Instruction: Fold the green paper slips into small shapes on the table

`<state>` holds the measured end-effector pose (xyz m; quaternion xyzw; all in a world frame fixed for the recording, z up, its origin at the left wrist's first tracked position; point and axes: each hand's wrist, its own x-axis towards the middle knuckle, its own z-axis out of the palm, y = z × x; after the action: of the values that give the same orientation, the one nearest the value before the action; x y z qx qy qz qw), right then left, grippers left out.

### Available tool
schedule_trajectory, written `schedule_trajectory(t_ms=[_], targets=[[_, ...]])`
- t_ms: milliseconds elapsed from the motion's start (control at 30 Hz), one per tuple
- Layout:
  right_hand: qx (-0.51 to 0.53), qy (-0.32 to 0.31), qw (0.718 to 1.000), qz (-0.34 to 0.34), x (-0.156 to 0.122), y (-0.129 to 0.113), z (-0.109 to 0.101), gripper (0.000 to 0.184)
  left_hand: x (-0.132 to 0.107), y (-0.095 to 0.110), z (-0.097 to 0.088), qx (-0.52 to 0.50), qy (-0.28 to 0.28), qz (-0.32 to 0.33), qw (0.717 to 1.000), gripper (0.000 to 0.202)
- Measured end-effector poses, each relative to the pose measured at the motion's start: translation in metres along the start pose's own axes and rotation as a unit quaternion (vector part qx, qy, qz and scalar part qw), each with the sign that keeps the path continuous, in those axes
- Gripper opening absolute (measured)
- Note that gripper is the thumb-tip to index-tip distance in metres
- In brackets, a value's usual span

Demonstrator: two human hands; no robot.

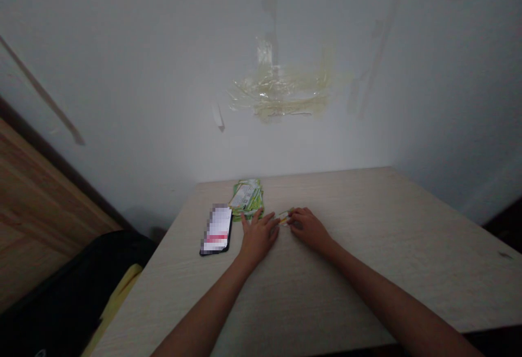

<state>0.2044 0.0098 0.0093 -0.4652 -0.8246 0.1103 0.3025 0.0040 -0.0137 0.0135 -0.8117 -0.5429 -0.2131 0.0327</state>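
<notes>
A small green, white and yellow piece of packaging (284, 220) lies between the two hands, low over the table (387, 248). The left hand (260, 235) is palm down, its outer fingers spread, its inner fingertips at the left end of the piece. The right hand (310, 229) has its fingers bent together at the other end. Whether either hand pinches the piece or only rests against it, I cannot tell; the fingers hide the contact.

Just beyond the left hand, a loose pile of green printed packets (249, 196) sits near the table's far edge. A smartphone (217, 232) in a dark case lies face up to the left, close to the pile, its lit screen partly pixelated. The table meets a pale wall (142, 74) bearing wrinkled, yellowed clear tape (281, 93). At the left are dark fabric (77, 291), yellow cloth (118, 297) and a wooden panel (36, 204).
</notes>
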Motion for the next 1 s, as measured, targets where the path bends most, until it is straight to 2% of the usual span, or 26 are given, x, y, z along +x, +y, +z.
schedule_trajectory(t_ms=[167, 633, 1000], targets=[[0.031, 0.017, 0.999, 0.012, 0.000, 0.010, 0.003, 0.019, 0.001, -0.003, 0.002, -0.041, -0.025, 0.034, 0.998, 0.032], [0.002, 0.024, 1.000, 0.011, 0.007, 0.018, 0.001, 0.018, 0.002, -0.003, 0.002, -0.072, -0.080, 0.090, 0.990, 0.027], [0.007, 0.038, 0.999, 0.018, 0.011, 0.028, 0.005, 0.013, 0.004, 0.000, 0.000, -0.076, -0.072, 0.094, 0.990, 0.036]])
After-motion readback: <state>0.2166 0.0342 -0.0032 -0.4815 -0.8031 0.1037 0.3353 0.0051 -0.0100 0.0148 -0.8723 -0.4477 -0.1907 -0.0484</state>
